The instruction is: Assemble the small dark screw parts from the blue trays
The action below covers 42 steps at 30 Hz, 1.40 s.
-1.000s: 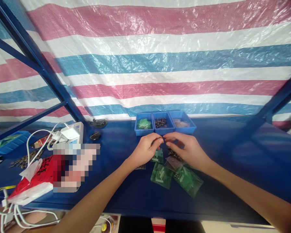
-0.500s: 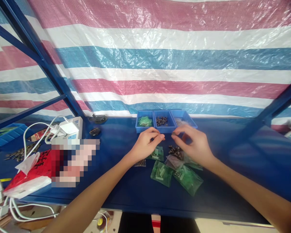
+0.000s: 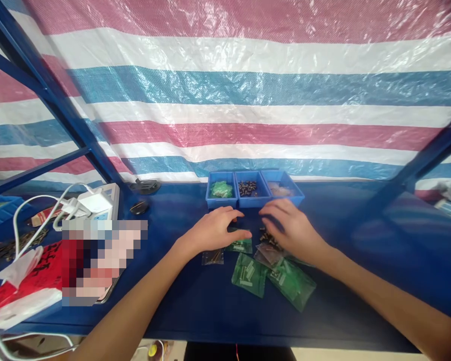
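My left hand (image 3: 214, 230) is open, thumb and fingers apart, over a small green packet (image 3: 240, 244) and beside a clear bag of screws (image 3: 212, 256). My right hand (image 3: 291, 225) is curved with its fingers apart, above a pile of dark screws (image 3: 268, 237); nothing shows between its fingertips. Nearer me lie a green packet with a white label (image 3: 248, 275), a larger green bag (image 3: 295, 283) and a clear bag (image 3: 268, 255). Behind the hands, three joined blue bins hold green packets (image 3: 221, 189), dark screws (image 3: 247, 188) and clear bags (image 3: 280, 189).
At the left are a power strip (image 3: 110, 200) with white cables, a red package (image 3: 37, 276), a black mouse (image 3: 139, 207) and a heap of metal parts (image 3: 20, 243). Blue frame posts stand at both sides before a striped sheet (image 3: 248, 90).
Both hands have opened from pinching and moved slightly down toward the packets and screws. The camera view has shifted a little to the right.
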Motion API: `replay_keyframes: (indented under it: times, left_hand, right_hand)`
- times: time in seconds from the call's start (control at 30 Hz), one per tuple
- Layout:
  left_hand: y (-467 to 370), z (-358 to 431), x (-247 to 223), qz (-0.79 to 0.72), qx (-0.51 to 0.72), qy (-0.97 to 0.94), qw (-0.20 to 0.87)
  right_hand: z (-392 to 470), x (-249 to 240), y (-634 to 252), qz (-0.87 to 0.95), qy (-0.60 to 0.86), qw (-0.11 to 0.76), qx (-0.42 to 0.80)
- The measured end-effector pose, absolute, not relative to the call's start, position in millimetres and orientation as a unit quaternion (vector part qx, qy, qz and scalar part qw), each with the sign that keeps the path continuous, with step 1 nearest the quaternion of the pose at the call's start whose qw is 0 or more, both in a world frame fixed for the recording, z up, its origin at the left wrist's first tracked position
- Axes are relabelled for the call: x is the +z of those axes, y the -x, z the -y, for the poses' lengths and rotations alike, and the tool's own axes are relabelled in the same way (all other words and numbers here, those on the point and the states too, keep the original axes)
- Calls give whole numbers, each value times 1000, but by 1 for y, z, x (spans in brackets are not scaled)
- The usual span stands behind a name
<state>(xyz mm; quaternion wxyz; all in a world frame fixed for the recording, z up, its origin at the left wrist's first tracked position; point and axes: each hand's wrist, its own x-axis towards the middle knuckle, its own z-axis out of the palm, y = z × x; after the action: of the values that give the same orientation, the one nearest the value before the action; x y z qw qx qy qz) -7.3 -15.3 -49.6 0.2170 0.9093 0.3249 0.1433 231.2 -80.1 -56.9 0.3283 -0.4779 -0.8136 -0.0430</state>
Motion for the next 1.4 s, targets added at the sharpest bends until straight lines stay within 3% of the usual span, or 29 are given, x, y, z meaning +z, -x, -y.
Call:
replay_keyframes:
  times: [0.13,0.53,0.8,0.9,1.0,1.2,1.4]
  left_hand:
    - [17,10,-42,-298,101,-918,240]
    - [11,13,-41,-307,94,-898,303]
    - [7,6,-49,-252,230,-746,571]
    - [-1,13,-48,-255,287,-696,607]
    - [-9,24,-46,-278,314,-707,570]
    - [-17,36,-51,-341,377,-767,393]
    - [-17,36,-60,-357,422,-759,343]
  right_hand:
    - [95,-70,-219,863,425,274,4]
    - [95,-74,-220,874,420,244,9]
    - [94,-66,-222,858,437,270,-4]
    - [95,-59,-226,849,441,288,-37]
    - [95,-57,-230,839,433,322,-71]
    - [94,-55,-231,832,417,362,-52]
    - [93,-56,-228,818,448,359,-7]
